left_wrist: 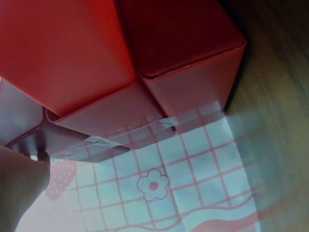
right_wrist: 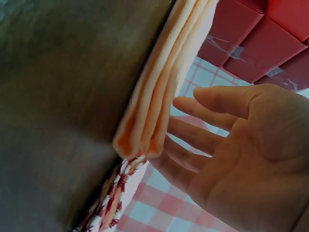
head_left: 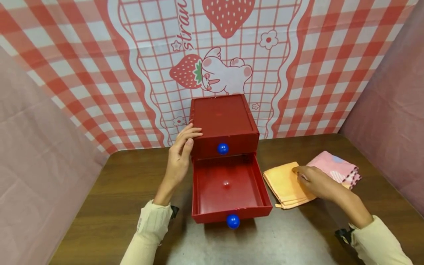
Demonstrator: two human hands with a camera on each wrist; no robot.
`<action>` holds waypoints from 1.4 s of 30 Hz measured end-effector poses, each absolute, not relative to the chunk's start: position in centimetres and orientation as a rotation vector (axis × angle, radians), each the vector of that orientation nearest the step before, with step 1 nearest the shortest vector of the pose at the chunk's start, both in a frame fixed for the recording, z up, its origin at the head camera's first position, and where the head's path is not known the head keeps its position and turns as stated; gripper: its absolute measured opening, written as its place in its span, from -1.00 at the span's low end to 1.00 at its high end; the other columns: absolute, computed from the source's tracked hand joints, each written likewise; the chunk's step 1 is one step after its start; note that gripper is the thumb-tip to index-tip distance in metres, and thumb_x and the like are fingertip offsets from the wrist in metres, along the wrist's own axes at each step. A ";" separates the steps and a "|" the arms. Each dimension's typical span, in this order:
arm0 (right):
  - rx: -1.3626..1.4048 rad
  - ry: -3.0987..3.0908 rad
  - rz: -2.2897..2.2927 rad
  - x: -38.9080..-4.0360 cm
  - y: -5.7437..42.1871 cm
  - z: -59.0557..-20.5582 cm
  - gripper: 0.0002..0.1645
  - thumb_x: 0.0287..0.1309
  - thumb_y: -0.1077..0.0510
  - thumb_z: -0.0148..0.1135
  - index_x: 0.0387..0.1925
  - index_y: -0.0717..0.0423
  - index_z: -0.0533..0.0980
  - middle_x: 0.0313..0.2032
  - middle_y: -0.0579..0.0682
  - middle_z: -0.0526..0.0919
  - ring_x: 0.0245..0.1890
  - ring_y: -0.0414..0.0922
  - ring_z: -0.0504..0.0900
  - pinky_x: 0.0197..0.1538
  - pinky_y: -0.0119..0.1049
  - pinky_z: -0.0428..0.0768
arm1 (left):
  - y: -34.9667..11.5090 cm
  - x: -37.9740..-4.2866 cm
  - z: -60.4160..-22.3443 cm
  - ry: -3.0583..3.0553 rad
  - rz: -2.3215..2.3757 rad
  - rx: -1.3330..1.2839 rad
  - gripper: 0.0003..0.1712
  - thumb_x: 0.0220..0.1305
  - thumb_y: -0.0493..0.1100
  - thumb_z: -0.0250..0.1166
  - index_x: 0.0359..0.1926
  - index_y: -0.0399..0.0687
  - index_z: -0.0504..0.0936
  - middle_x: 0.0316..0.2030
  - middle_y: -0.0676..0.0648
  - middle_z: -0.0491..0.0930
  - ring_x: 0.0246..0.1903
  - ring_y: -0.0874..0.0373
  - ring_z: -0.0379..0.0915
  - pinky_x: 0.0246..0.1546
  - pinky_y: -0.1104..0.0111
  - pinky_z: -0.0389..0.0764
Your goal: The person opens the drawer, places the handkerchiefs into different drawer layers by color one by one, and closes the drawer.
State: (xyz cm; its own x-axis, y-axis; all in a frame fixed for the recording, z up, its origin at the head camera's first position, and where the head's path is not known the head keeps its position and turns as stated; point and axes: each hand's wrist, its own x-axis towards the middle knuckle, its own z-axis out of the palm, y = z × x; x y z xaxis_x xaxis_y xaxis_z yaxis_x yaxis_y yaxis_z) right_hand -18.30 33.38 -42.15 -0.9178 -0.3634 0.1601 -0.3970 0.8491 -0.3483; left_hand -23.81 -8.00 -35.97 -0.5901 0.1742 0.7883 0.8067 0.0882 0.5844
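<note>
A red two-drawer box stands at the table's back middle. Its top drawer is closed, with a blue knob. The bottom drawer is pulled out and empty, with its own blue knob. My left hand rests with fairly straight fingers against the box's upper left corner; the left wrist view shows only a bit of that hand beside the box. My right hand lies with relaxed fingers on a folded orange cloth. In the right wrist view its fingers are spread beside the orange cloth.
A folded pink patterned cloth lies just right of the orange one, its edge showing under it. The brown table is backed by a red checked strawberry cloth, with pink cloth walls on both sides.
</note>
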 end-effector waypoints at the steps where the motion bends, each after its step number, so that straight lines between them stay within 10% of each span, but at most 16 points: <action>1: 0.604 -2.940 0.577 -18.3 33.4 -42.1 -0.71 0.20 0.39 0.20 -0.05 0.48 0.54 -0.28 0.19 0.69 -0.30 -0.01 0.63 -0.19 0.01 0.61 | -7.9 -23.5 -35.6 -1.836 -1.540 -0.964 -0.61 0.56 -0.16 -0.05 0.06 -0.30 0.62 0.16 -0.23 0.55 0.42 -0.17 0.14 0.47 0.11 0.06; 13: 0.531 -3.018 0.572 -18.3 33.7 -42.4 -0.54 0.14 0.37 0.29 0.06 0.54 0.45 -0.48 -0.06 0.46 -0.49 -0.17 0.39 -0.43 -0.29 0.38 | -7.7 -21.6 -33.5 -1.871 -1.579 -0.948 -0.67 0.44 -0.43 -0.06 0.03 -0.48 0.58 0.11 -0.42 0.52 0.41 -0.31 0.11 0.48 0.08 0.04; 26: 0.523 -2.889 0.521 -18.2 33.8 -42.1 -0.84 -0.12 0.39 0.40 -0.49 0.17 0.55 -0.52 -0.06 0.42 -0.48 -0.15 0.33 -0.44 -0.30 0.31 | -7.8 -21.8 -33.6 -1.852 -1.570 -0.966 -0.67 0.43 -0.41 -0.06 0.03 -0.49 0.58 0.09 -0.44 0.53 0.40 -0.33 0.12 0.48 0.09 0.04; 42: 0.411 -2.782 0.788 -18.0 33.5 -41.2 -0.84 0.14 0.33 0.31 -0.24 0.19 0.50 -0.53 -0.10 0.46 -0.56 -0.23 0.35 -0.54 -0.40 0.31 | -7.9 -21.8 -33.6 -1.856 -1.563 -0.970 -0.67 0.42 -0.43 -0.05 0.03 -0.49 0.58 0.10 -0.43 0.53 0.39 -0.33 0.12 0.47 0.08 0.05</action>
State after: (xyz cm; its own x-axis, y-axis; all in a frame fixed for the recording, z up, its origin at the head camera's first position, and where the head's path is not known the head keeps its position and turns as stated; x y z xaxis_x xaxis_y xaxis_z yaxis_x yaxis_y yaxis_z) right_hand -17.98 33.51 -41.16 -0.9365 -0.2055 0.2843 -0.3241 0.8170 -0.4769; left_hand -21.82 -7.86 -33.63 -0.6068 0.1897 0.7719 0.7929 0.0762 0.6046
